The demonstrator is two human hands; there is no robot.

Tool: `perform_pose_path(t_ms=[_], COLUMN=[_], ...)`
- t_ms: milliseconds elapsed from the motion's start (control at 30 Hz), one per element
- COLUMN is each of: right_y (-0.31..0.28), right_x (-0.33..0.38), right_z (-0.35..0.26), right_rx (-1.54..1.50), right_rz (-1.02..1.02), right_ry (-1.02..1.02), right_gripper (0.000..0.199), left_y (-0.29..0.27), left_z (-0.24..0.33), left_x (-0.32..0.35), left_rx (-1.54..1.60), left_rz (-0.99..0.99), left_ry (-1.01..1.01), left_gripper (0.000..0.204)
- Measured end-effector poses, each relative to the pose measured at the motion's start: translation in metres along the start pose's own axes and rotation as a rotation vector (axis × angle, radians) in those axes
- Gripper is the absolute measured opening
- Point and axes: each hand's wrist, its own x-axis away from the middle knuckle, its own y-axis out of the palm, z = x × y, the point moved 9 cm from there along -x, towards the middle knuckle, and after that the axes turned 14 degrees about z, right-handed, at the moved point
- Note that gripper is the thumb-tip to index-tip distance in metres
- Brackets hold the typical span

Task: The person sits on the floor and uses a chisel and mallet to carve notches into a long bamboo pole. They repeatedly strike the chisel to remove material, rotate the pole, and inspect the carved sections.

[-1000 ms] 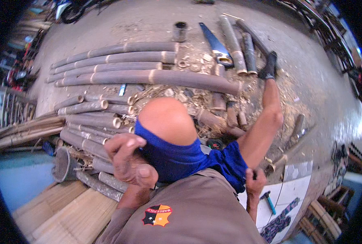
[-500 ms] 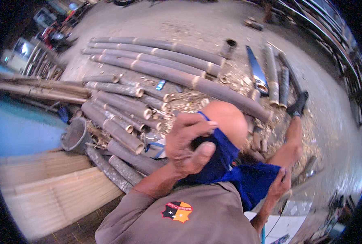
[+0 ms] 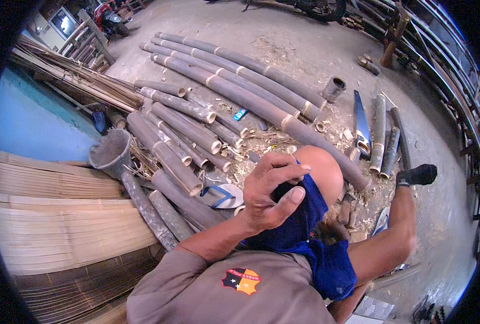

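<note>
1. Left hand [image 3: 272,191] hangs above the raised knee, fingers half curled, gripping nothing; right hand not visible.
2. Nearest bamboo pole [image 3: 261,108] lies on the floor; judged stiff, heavy, smooth; take hold mid-length.

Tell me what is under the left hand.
The left hand rests with curled fingers on the blue shorts over the raised knee. Whether it grips anything in the palm cannot be seen; the fingers cover it. The right hand is out of view.
</note>
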Motion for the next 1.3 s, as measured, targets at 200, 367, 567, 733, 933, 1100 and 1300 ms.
perform_pose_path(t_ms=[200,367,567,733,933,1100,1300], right_y=[0.000,-0.002,0.006,0.005,-0.026,0.008,0.009], right_x=[0.050,0.051,0.052,0.039,0.020,0.038,0.052], right_z=[-0.233,-0.344,-0.389,-0.340,-0.263,-0.307,-0.323], right_rx=[-0.167,-0.153,-0.108,0.251,0.953,0.311,-0.025], right_rz=[-0.167,-0.420,-1.252,-1.258,-0.619,-0.898,-0.922], right_ry=[-0.485,-0.737,-0.265,0.118,0.134,-0.324,-0.515], right_gripper=[0.041,0.046,0.055,0.054,0.026,0.027,0.028], left_y=[0.004,-0.003,-0.010,-0.021,-0.014,-0.002,0.009], left_z=[0.007,0.008,0.006,-0.027,-0.046,-0.046,-0.044], left_x=[-0.004,0.005,0.013,0.007,0.011,0.011,0.009], left_rx=[-0.052,-0.160,-0.145,-0.179,-0.108,-0.059,-0.061], left_rz=[0.000,0.016,0.147,0.264,0.282,0.221,0.180], left_ry=[0.037,0.141,0.098,-0.088,-0.276,-0.294,-0.289], left_gripper=[0.027,0.030,0.038,0.037,0.035,0.033,0.031])
